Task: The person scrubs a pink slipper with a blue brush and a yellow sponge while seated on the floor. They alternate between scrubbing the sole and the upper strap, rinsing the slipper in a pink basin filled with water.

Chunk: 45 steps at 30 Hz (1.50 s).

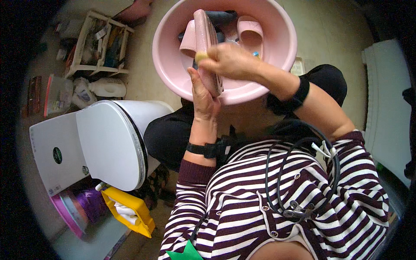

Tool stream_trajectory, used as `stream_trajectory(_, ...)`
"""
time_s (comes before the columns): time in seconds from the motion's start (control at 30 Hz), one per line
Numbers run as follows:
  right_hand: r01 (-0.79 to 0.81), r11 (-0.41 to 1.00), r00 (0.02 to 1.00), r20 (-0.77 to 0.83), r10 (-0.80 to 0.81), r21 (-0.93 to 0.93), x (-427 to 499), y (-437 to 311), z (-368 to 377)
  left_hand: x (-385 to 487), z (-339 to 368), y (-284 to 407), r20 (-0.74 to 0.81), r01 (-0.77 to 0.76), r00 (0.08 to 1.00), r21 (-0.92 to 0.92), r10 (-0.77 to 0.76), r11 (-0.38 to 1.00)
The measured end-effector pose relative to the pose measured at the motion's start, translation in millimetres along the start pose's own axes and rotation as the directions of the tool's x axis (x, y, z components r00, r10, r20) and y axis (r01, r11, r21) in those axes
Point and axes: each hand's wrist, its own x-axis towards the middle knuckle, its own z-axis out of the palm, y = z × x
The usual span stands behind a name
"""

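My left hand [203, 94] grips the lower end of a pink slipper [204, 35], holding it on edge over a pink plastic basin [159, 48]. Against the slipper's side, my right hand [229, 60] is closed around a small yellowish thing [201, 56], blurred and mostly hidden by the fingers. A second pink slipper [250, 27] lies in the basin to the right. Dark grey footwear [221, 17] lies behind the held slipper, partly covered. Just past my right wrist shows a small blue tip [255, 54]; whether it belongs to the yellowish thing is unclear.
Left of me is a white toilet [110, 146], its lid down. A yellow bin [143, 211] holding white paper stands near it. Farther off are a cream rack [97, 68] with assorted items and a white bottle [109, 87]. A black cable [268, 175] loops over my chest.
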Motion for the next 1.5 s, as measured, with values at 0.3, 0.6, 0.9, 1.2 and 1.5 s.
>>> stream_trajectory(0.3, 0.293, 0.950, 0.902, -0.362, -0.238, 0.107, -61.6, 30.5, 38.8, 16.0, 22.1, 19.4, 0.184, 0.149, 0.980, -0.407, -0.079, 0.901)
stream_trajectory(0.6, 0.135, 0.989, 0.956, -0.253, -0.145, -0.057, -54.0, 23.4, 23.3, 21.9, 35.1, 10.8, 0.209, 0.324, 0.946, -0.566, -0.248, 0.758)
stream_trajectory(0.9, 0.092, 0.995, 0.948, -0.304, -0.096, -0.028, -54.6, 8.9, 25.1, 19.0, 36.9, 1.1, 0.171, 0.212, 0.974, -0.485, -0.145, 0.849)
stream_trajectory(1.2, 0.139, 0.990, 0.949, -0.282, -0.137, -0.013, -56.3, 9.2, 32.6, 17.0, 22.6, 3.0, 0.161, 0.174, 0.981, -0.457, -0.111, 0.872)
stream_trajectory(1.5, 0.088, 0.805, 0.921, -0.356, 0.158, 0.587, -50.5, 56.8, 22.9, 18.3, 6.1, 9.1, 0.080, 0.156, 0.988, -0.470, -0.134, 0.869)
